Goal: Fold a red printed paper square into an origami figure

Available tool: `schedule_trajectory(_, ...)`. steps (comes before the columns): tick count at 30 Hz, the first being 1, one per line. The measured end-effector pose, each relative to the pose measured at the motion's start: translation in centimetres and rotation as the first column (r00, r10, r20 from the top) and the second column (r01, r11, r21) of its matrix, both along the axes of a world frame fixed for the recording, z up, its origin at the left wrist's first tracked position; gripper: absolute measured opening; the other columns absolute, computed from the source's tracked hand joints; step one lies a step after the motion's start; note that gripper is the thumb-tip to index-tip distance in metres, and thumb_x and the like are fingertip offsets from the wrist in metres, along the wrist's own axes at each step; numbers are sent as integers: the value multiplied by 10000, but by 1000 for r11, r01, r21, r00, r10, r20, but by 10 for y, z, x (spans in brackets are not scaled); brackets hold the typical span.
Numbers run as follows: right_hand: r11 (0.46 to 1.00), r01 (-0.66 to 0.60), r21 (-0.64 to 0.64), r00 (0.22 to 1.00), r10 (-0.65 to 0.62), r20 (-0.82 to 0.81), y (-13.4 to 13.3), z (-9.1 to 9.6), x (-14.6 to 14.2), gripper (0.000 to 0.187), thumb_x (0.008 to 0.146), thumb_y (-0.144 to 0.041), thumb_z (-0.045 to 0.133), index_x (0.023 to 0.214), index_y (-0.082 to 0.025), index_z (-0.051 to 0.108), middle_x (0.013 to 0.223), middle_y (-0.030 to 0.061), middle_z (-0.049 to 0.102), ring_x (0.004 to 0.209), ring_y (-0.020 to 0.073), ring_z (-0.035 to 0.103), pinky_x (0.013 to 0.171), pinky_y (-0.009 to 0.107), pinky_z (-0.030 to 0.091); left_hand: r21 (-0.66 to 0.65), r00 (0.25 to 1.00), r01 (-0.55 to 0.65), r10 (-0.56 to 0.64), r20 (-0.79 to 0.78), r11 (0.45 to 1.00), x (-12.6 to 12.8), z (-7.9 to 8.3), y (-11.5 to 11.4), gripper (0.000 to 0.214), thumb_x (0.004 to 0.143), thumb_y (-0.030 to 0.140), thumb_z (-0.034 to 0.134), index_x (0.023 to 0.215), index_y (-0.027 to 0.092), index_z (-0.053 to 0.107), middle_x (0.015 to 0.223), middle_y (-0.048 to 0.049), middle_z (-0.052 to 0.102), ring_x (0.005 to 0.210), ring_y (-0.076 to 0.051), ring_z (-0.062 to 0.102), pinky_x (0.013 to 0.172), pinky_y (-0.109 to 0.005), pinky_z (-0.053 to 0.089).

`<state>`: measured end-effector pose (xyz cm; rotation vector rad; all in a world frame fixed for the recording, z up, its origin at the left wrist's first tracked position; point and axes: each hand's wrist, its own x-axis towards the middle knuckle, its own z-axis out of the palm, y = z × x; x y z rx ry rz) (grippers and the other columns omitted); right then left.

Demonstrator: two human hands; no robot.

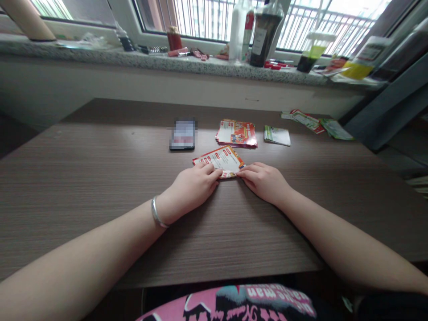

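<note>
A red, white and orange printed leaflet (219,157) lies at a slant on the brown table (214,240), its near edge folded up in a narrow strip. My left hand (192,185), with a silver bangle on the wrist, is closed on the left part of that fold, thumb and fingers pressed together. At the right end my right hand (264,180) pinches the leaflet's corner. The fingertips of both hands are a short gap apart along the folded edge. Part of the leaflet is hidden under my left fingers.
Behind the leaflet lies a stack of similar leaflets (236,133). A phone (183,133) is to its left, a small pile of green and white papers (277,135) to its right. More papers (307,121) lie at the far right. Bottles and cups line the granite windowsill (200,64).
</note>
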<state>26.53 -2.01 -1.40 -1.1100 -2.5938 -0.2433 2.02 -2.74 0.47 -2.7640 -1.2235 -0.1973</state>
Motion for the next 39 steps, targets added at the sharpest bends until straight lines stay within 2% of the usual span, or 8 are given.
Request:
schedule_trajectory(4,1000,-6,-14,1000,6,-11,0,2,0,248,970,-237,484,1018,-214,727,1057,41,740,934,183,643,786,298,496,6,999,28,-28,-31,1000,0,0,-2,394,977,309,409,1319,177,551,1157,-148,613,1085,-291,573,935,-431,490)
schedule_trajectory(12,999,13,-52,999,-15,-30,-2,4,0,236,951,-236,513,1005,-239,743,1025,43,726,926,188,639,794,311,506,10,999,9,-9,-36,1000,2,1,-6,397,974,312,404,1296,144,564,1155,-168,609,1100,-299,562,938,-434,476)
schedule_trajectory(19,996,45,-83,999,-44,14,-5,7,1,233,950,-220,505,949,-200,738,1000,58,729,929,192,655,809,303,504,64,999,36,-35,-18,997,2,-5,-6,392,972,293,415,1295,133,566,1233,-154,593,1165,-300,537,1022,-442,436)
schedule_trajectory(31,991,61,-116,998,-57,40,-8,10,4,227,950,-215,488,936,-198,714,992,62,701,928,189,632,788,286,478,53,996,64,-61,-60,997,2,-6,-4,396,989,304,390,1306,122,541,1212,-144,595,1112,-286,558,957,-416,483)
schedule_trajectory(35,992,69,-105,996,-62,62,-8,10,4,244,951,-238,491,1065,-244,706,967,47,695,894,187,618,730,282,460,51,995,75,-71,-69,996,3,-7,-4,414,992,319,387,1325,118,529,1212,-148,591,1102,-288,556,963,-421,478)
schedule_trajectory(39,995,54,-90,995,-45,94,-9,11,3,290,963,-262,477,1172,-292,676,1036,45,692,912,188,602,704,278,444,46,996,76,-74,-59,996,4,-6,-4,431,996,314,380,1395,182,476,1183,-128,600,1091,-273,563,966,-418,476)
